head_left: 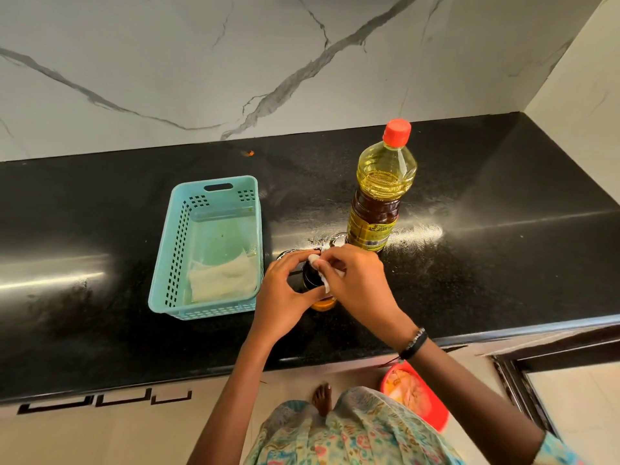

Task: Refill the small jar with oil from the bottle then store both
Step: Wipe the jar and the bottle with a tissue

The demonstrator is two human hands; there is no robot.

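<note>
Left hand (281, 290) grips the small jar (315, 283) while right hand (355, 280) presses white tissue (323, 275) against it.

A home kitchen: black granite counter (469, 196), marble backsplash (201, 62), oil bottle (379, 193).

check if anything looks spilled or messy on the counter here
No clear oil spill. A pale dusty smear streaks the black counter beside the oil bottle, and a small orange speck lies near the wall.

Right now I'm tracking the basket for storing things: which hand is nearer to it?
Left. The left hand, gripping the small jar, sits just beside the blue basket; the right hand, pinching a tissue, is beyond the jar.
</note>
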